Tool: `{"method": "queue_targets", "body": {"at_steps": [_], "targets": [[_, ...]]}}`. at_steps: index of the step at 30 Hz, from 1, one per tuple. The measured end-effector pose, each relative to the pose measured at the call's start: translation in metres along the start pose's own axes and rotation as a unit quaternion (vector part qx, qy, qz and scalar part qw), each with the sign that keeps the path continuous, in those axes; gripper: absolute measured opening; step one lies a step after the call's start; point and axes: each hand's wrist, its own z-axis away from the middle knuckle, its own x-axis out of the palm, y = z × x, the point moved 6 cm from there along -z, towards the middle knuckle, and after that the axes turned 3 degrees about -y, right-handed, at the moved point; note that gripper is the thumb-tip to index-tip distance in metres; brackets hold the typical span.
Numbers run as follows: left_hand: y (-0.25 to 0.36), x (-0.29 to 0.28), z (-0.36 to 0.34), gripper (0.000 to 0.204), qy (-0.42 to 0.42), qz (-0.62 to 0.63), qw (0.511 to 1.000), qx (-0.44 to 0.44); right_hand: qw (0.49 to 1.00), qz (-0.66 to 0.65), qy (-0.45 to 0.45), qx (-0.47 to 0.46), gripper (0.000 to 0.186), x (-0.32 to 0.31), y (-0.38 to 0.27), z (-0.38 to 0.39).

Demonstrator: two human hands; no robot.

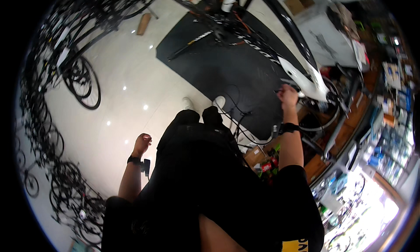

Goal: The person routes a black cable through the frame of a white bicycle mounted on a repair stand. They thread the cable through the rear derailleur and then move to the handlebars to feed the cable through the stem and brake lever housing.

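A bicycle frame (302, 79), black with a white front end, spans the upper right of the head view. Close beside its white part is my right hand (287, 97), with the fingers closed. A thin dark end pokes out at the fingertips, but what it belongs to is too small to make out. My left hand (142, 144) hangs low over the pale floor, away from the bicycle. Its fingers are curled in, and nothing shows in them. Black wristbands circle both wrists.
Beneath the frame lies a dark mat (210, 70), crossed by thin black cables (238, 112). Rows of bicycles (81, 81) line the left side. A cluttered wooden workbench (317, 166) runs along the right. An open cardboard box (257, 155) sits near my right leg.
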Motion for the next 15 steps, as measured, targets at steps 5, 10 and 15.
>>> {"method": "queue_targets", "body": {"at_steps": [5,10,15], "targets": [[0.041,-0.012,-0.018,0.013,-0.028,-0.083,0.995,0.05,0.993,0.05,-0.109,-0.016,0.021,0.029,0.002,-0.014],[0.147,-0.018,-0.038,0.013,-0.068,-0.094,0.981,0.153,0.992,0.018,-0.123,-0.014,0.025,0.049,-0.001,-0.006],[0.295,0.082,-0.064,0.021,-0.142,-0.16,0.941,0.262,0.986,0.045,-0.152,0.049,0.018,0.024,0.05,0.06]]}}
